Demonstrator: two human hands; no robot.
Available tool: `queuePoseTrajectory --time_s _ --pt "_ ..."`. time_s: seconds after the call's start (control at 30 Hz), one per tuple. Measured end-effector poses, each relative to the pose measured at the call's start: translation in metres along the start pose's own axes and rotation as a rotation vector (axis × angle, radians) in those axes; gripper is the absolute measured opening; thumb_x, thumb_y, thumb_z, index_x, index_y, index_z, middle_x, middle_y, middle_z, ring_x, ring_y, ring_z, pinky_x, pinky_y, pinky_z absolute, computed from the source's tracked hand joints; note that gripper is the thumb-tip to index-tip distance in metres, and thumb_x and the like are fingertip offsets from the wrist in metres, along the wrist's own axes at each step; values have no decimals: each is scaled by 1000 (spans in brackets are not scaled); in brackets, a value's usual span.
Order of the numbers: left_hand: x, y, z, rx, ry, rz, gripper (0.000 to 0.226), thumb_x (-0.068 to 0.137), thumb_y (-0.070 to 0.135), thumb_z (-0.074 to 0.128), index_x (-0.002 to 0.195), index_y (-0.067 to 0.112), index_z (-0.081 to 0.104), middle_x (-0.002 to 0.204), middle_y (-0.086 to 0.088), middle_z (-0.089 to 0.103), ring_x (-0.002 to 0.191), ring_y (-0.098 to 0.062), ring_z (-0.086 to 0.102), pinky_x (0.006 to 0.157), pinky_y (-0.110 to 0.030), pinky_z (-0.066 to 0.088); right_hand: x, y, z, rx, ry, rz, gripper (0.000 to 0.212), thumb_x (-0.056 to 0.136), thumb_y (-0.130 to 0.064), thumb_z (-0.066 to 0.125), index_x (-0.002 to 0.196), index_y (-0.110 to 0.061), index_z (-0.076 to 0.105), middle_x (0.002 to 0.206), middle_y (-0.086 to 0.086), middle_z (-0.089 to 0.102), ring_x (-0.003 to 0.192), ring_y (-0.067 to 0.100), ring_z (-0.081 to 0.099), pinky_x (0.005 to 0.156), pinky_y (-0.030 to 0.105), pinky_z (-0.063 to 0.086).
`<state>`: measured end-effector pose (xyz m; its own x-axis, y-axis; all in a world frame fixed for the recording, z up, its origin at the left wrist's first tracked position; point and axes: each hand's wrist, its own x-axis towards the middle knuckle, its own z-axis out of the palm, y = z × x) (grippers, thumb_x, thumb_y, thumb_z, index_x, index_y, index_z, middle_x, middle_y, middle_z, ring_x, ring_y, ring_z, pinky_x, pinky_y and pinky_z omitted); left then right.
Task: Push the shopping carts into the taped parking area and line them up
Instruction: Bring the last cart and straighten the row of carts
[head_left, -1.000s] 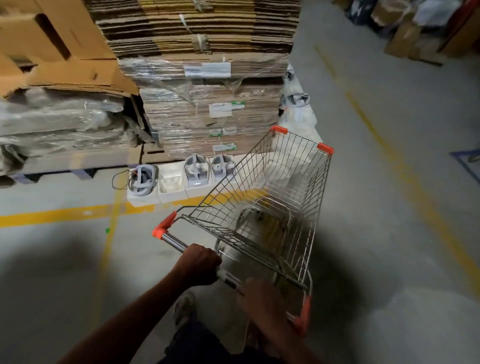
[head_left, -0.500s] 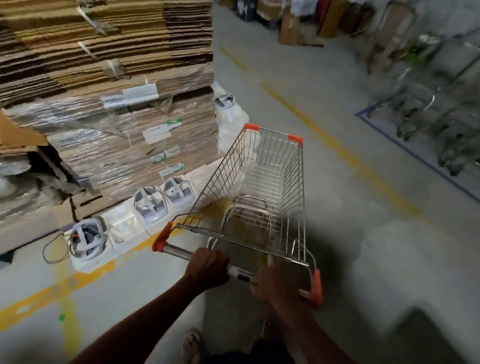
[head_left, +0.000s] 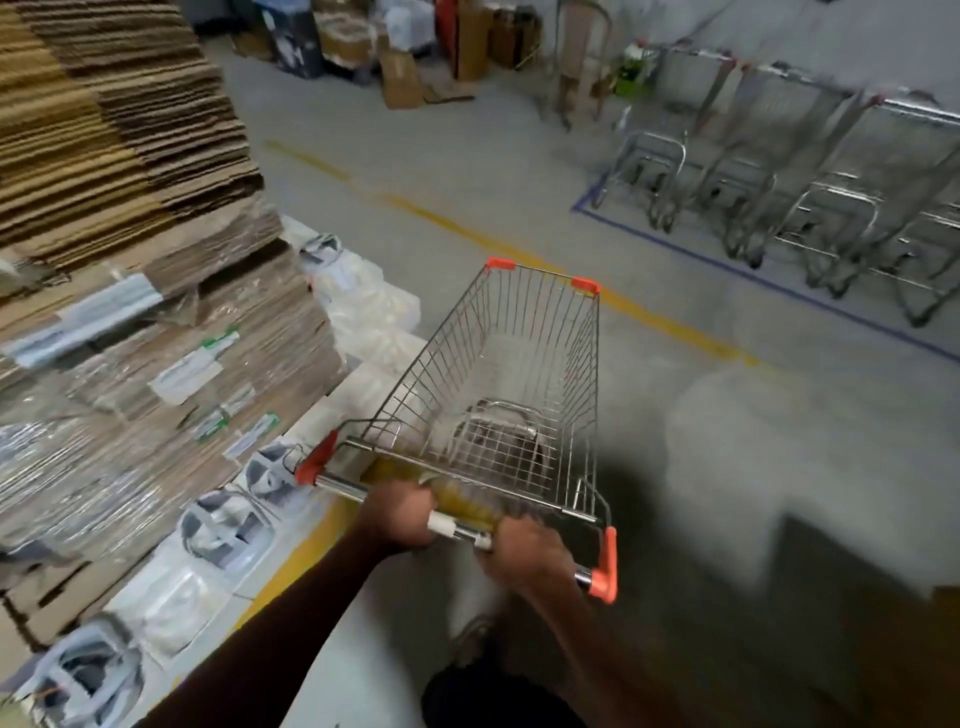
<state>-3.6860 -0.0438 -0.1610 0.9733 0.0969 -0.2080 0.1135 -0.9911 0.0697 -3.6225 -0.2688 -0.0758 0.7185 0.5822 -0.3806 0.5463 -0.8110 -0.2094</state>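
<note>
An empty wire shopping cart (head_left: 514, 374) with orange corner caps stands right in front of me on the grey floor. My left hand (head_left: 400, 517) grips its metal push bar left of centre. My right hand (head_left: 527, 556) grips the same bar further right, near the orange end cap. The cart's nose points up and slightly right. Blue tape (head_left: 737, 267) marks the parking area at the upper right. Several other carts (head_left: 810, 171) stand side by side inside it, blurred.
A tall pallet of flattened cardboard (head_left: 156, 270) rises close on the left. White boxes with headsets (head_left: 223, 525) line the floor beside it. A yellow floor line (head_left: 519, 252) runs diagonally between me and the taped area. Boxes and clutter (head_left: 395, 47) crowd the far wall.
The cart and my view have swung to the right, away from the cardboard pallet. The taped area with parked carts has come into sight. Both hands keep their grip on the bar.
</note>
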Motion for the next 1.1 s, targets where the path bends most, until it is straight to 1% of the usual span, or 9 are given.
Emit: queuePoseTrajectory --time_s 0.13,0.23,0.3,0.37,0.43,0.53,0.6,0.73,1.1 --pt "35 -20 -44 62 22 156 42 56 69 64 62 27 64 54 7 60 49 -9 60 40 -21 34 32 -2 -3 31 23 34 47 94 -53 46 108 -14 67 107 10 73 100 33 71 87 39 55" --pt "62 -46 -67 106 -62 206 49 57 73 47 58 27 65 52 7 58 45 -9 58 39 -20 35 53 -5 -8 51 34 41 42 94 -49 46 108 -15 67 107 9 73 99 32 71 85 38 56" --pt "79 -61 -76 172 -156 170 61 59 76 38 66 23 68 60 3 64 53 -16 65 47 -21 46 66 -5 -15 55 38 56 40 94 -45 47 108 -14 67 108 9 73 99 32 71 84 38 56" --pt "98 -69 -89 245 -209 166 69 65 73 33 85 19 70 80 -3 71 74 -25 71 65 -30 53 79 -4 -24 48 44 66 38 93 -43 49 107 -13 68 109 11 73 100 33 71 84 38 56" --pt "116 -71 -100 288 -206 172 51 75 59 48 96 18 68 91 -4 72 85 -26 71 74 -32 55 91 -6 -34 51 44 83 46 90 -50 47 107 -13 68 109 12 73 100 33 71 85 38 55" --pt "135 -72 -114 341 -225 140 30 71 43 72 89 19 70 82 -1 71 74 -20 71 66 -27 57 109 -8 -46 83 43 129 56 87 -60 44 107 -14 68 109 11 72 101 32 70 85 38 55" --pt "152 -76 -118 311 -230 180 30 79 40 68 101 20 70 94 0 72 86 -21 71 75 -31 55 123 -10 -52 84 48 168 40 93 -48 52 106 -15 69 109 10 72 101 31 70 85 37 55" --pt "187 -84 -128 325 -212 212 33 84 39 64 111 20 69 105 -1 72 97 -24 69 82 -34 53 151 -11 -64 69 73 244 35 91 -45 53 101 -16 71 103 9 74 95 31 72 82 38 56" --pt "276 -92 -127 297 -146 382 34 81 43 60 103 20 71 95 1 73 85 -20 71 74 -31 56 208 13 -88 48 36 439 37 85 -49 51 100 -18 65 102 7 73 92 31 72 80 38 57"
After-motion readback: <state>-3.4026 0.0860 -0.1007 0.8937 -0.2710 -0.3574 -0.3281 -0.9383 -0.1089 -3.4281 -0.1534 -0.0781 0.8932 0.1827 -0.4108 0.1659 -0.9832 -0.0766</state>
